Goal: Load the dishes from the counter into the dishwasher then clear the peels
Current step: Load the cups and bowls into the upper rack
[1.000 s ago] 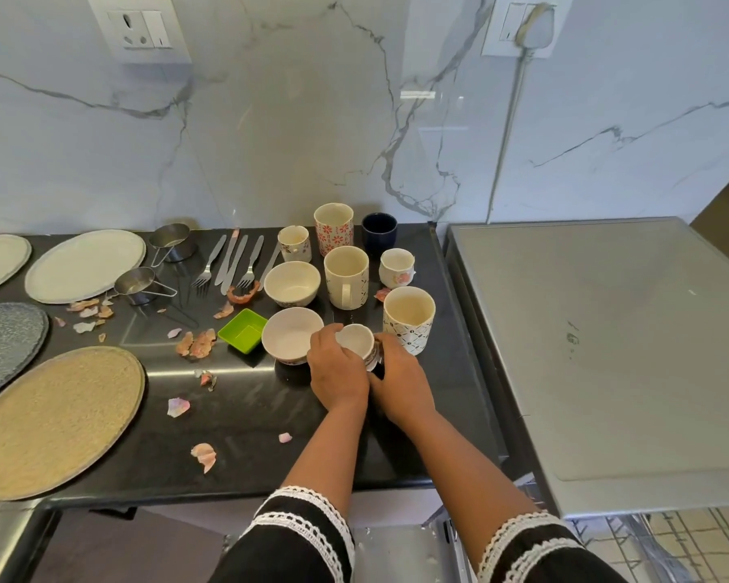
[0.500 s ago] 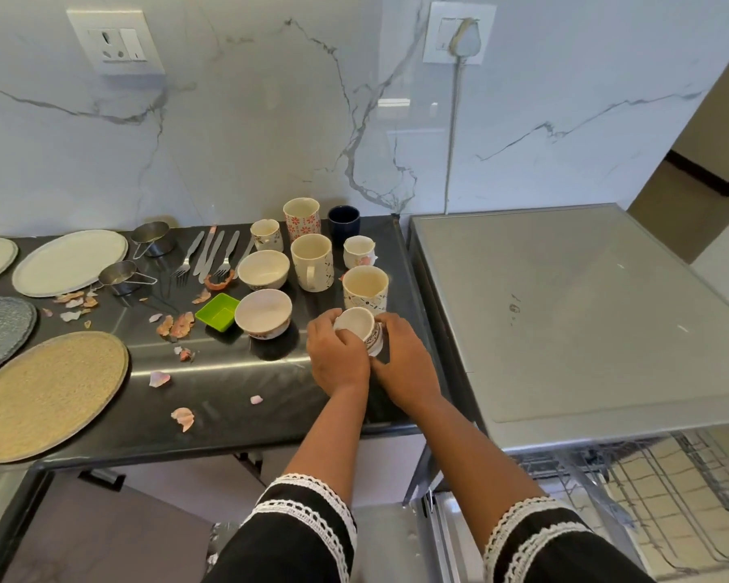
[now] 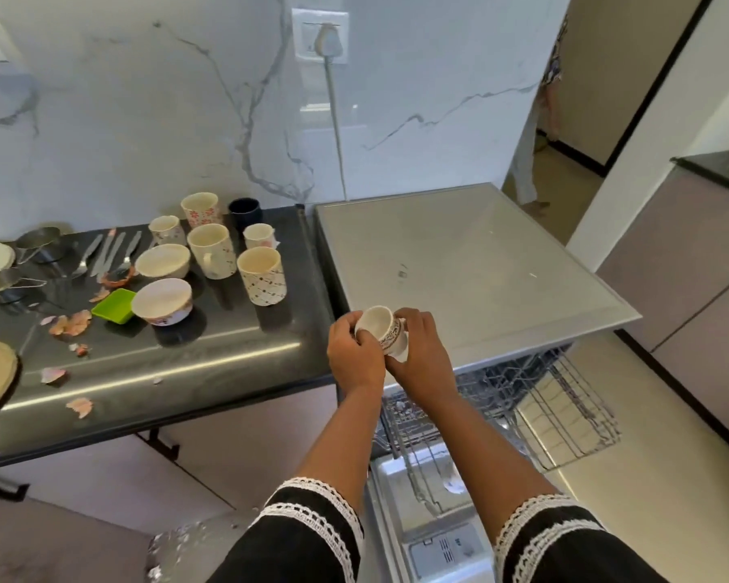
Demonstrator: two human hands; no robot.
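Gripping small patterned cup (image 3: 381, 330), tilted, with left hand (image 3: 354, 355) and right hand (image 3: 421, 355), fingers curled round; dishwasher rack (image 3: 565, 397) at four o'clock.

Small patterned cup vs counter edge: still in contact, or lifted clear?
Apart. The head view shows the small cup gripped by the left hand and right hand, clear of the black counter.

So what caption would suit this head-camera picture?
Both hands, left and right, hold a small cup over the open dishwasher's rack, with mugs and bowls waiting on the counter.
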